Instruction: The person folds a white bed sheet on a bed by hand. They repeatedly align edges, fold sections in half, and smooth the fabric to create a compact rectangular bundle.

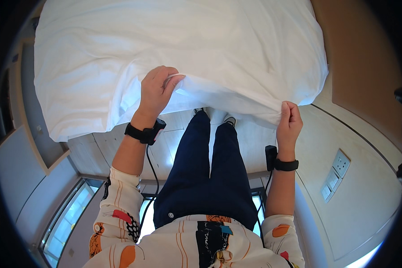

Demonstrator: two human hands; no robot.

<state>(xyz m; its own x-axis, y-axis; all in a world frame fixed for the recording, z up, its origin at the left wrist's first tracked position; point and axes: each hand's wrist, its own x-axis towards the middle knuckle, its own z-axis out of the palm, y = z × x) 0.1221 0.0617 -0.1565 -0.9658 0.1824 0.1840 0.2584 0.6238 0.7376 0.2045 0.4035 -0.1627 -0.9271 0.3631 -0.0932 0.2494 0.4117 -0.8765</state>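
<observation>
A white bed sheet spreads over the bed in front of me, with creases near its front edge. My left hand pinches the hem between thumb and fingers, left of the middle. Farther right and closer to me, my right hand grips the same hem near the bed's right corner. Between my hands the raised edge sags a little, and its shaded underside shows. At the left, the cloth hangs down over the bed's side. The mattress itself is hidden under the fabric.
A brown headboard panel stands to the right of the bed. Wall sockets and switches sit on the pale wall panel at the right. Wood-look floor lies below the hem. A cable runs from the left wrist device.
</observation>
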